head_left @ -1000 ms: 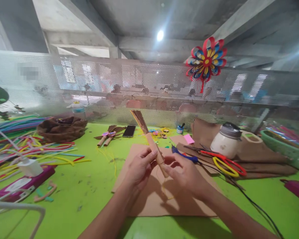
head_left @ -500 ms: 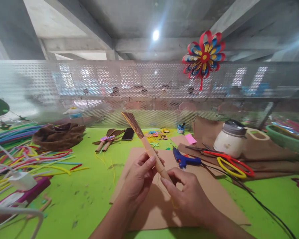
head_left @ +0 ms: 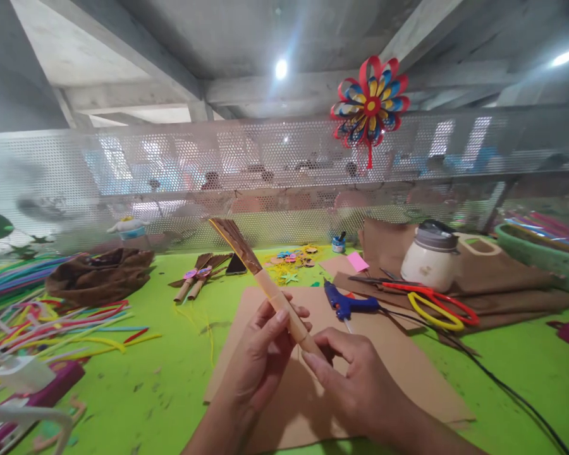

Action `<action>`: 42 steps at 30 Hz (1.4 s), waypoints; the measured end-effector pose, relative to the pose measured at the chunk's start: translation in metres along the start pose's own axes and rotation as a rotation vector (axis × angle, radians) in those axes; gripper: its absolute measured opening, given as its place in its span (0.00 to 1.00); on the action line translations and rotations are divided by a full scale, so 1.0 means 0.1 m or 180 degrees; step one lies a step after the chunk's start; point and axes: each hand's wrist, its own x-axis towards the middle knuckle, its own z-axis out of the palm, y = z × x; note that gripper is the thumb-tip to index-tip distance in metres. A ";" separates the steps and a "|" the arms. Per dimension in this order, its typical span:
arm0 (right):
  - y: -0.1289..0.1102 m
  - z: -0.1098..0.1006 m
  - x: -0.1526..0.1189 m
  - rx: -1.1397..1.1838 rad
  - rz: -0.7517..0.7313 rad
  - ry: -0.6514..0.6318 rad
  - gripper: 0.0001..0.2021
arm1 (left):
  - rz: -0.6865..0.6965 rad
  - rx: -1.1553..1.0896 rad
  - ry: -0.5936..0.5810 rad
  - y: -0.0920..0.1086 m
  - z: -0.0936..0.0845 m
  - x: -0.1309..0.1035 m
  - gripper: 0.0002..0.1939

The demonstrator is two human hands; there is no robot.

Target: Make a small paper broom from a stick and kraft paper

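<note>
Sticks in several colours fill the green basket (head_left: 526,258); above the brown sheet (head_left: 389,379), my left hand (head_left: 260,347) and right hand (head_left: 355,373) pinch the fringed paper roll (head_left: 272,291), slightly farther apart than before.

Perforated screen (head_left: 189,183): metal-like, dull sheen. Folded fabric (head_left: 502,278): brown cloth, matt. Glue gun (head_left: 348,303): blue plastic. Sheet (head_left: 379,373): smooth, matt, card-like.

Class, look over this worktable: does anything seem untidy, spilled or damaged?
The coloured strips at left sprawl in a loose tangle, and yellow strands straggle around the small cutouts, looking messy. No clear spill or damage shows.
</note>
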 end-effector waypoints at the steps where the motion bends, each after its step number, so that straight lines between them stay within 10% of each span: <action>1: 0.00 0.00 0.00 0.0027 -0.0002 -0.0014 0.08 | 0.0004 -0.0004 -0.0033 0.00 0.00 0.00 0.11; 23: -0.07 -0.02 -0.05 -0.0175 -0.0286 0.0324 0.08 | 0.0020 0.0103 -0.0351 0.02 -0.04 0.01 0.06; 42: -0.07 -0.03 -0.03 -0.0392 -0.1585 0.0670 0.16 | 0.0123 0.0136 -0.0482 0.00 -0.06 0.02 0.08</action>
